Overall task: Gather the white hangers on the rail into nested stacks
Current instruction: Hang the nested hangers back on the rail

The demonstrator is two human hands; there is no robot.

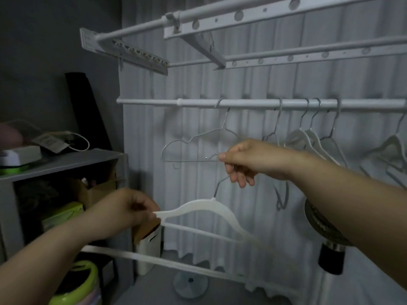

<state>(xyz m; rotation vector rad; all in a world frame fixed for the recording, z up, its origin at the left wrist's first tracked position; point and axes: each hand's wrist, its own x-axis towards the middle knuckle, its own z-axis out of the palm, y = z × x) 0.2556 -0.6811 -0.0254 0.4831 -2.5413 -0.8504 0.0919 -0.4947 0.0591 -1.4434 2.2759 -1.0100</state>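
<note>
Obs.: one white hanger [209,209] is off the rail [253,103]. It is held low and near, in front of the curtain [154,128], and tilted so its right shoulder dips.

Right hand [244,161]: its fingers [241,180] are curled round the thin metal hook, with thumb and forefinger pinching the top of it. Left hand [130,211]: fingers bunched narrow, pinching the hanger's left shoulder tip.

On the rail: a bare wire hanger [193,137] left of centre, and more white hangers [308,139] to the right, close together but not nested. Another hangs at the far right edge [394,144].

Handling (judgement):
- Flat moulded plastic, so light and fairly stiff along the shoulders. The thin lower bar probably flexes.
- The hook is a slim wire that can swivel or twist between fingertips. A pinch there alone lets the body swing, so a second hold on a shoulder tip steadies it.
- For nesting, the best hold is likely at the neck just under the hook, with hooks lined up and the shoulders flat together.
- Smooth plastic; stacked pieces may slide or fan apart unless squeezed at the neck.

The pale bar [154,260] running low across the view is blurred. It may be part of a rack; I cannot tell.

Left side: grey shelf [66,160] with clutter, green bucket [83,282] below.
</note>
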